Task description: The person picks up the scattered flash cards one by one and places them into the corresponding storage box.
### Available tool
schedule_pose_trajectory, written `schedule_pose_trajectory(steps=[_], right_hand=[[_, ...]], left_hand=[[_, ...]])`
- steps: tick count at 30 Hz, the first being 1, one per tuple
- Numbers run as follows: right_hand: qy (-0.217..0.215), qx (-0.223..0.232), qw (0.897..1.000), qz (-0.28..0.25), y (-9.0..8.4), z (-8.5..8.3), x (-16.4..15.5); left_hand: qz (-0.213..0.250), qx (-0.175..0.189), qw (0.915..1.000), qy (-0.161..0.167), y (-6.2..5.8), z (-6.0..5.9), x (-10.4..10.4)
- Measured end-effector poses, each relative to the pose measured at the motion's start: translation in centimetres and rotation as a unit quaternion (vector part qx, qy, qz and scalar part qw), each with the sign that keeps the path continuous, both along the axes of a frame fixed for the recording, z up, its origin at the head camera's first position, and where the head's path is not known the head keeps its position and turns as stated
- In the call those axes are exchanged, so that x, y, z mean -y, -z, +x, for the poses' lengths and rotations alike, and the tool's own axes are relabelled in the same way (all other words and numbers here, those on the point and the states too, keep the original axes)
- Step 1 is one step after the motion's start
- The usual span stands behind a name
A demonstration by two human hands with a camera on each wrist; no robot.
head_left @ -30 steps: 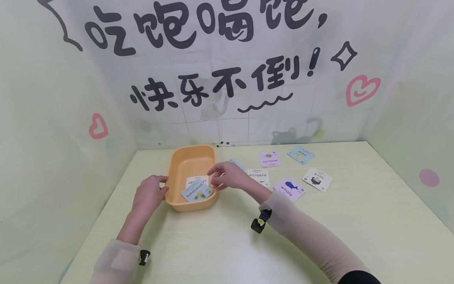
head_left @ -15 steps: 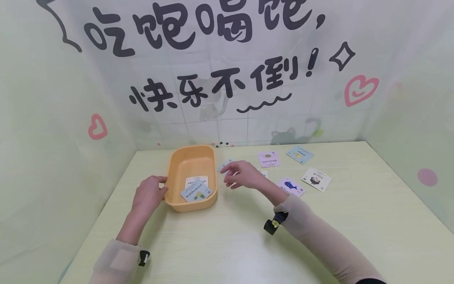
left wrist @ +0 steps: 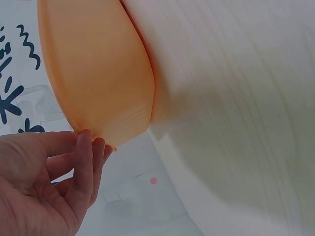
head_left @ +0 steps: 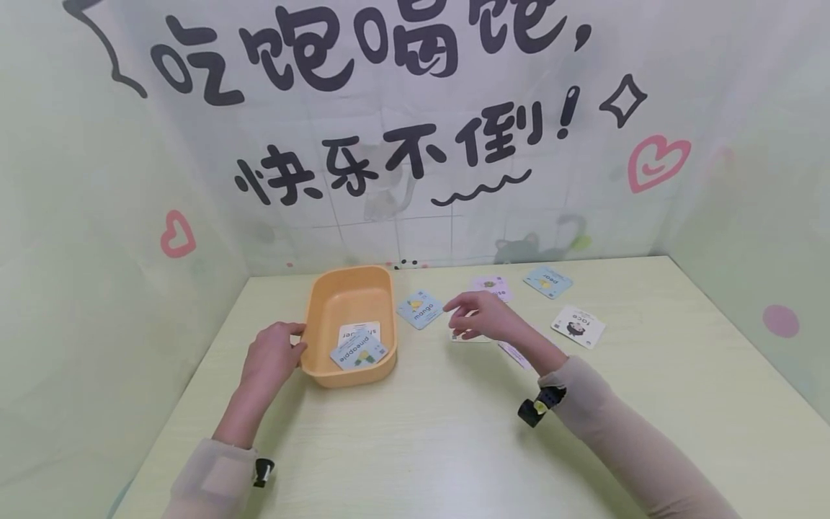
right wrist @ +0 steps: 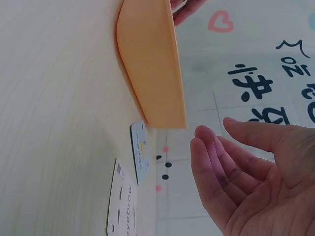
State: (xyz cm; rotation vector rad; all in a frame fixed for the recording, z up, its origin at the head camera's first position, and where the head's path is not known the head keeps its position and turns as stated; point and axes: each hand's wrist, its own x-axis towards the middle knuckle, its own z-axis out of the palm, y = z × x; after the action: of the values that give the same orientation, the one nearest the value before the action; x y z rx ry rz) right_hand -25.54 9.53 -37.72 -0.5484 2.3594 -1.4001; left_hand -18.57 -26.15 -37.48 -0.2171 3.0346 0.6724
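An orange plastic basket stands at the left of the table, with a pineapple card lying over a white card inside. My left hand pinches the basket's left rim between thumb and fingers, as the left wrist view also shows. My right hand hovers with loosely bent fingers and nothing between them, above the white eyebrow card. A blue mango card lies between the basket and this hand. The hand partly hides the eyebrow card, a purple tortoise card and another purple card.
A blue pear card lies at the back right of the table, and a white face card in front of it. A printed cloth hangs behind the table's back edge.
My right hand has moved right, from the basket's right rim to over the eyebrow card, uncovering the mango card. My left hand and the basket have stayed in place.
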Motion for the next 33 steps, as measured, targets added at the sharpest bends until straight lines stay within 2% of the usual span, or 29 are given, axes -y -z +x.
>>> schedule_pose_trajectory(steps=[9, 33], right_hand=[[0.036, -0.009, 0.999, 0.018, 0.7, -0.6, -4.5], [0.108, -0.03, 0.989, 0.095, 0.7, -0.7, -14.2]], left_hand=[[-0.007, 0.001, 1.0, -0.001, 0.0, 0.0, 0.0], [-0.004, -0.002, 1.0, 0.0, -0.1, 0.1, 0.0]])
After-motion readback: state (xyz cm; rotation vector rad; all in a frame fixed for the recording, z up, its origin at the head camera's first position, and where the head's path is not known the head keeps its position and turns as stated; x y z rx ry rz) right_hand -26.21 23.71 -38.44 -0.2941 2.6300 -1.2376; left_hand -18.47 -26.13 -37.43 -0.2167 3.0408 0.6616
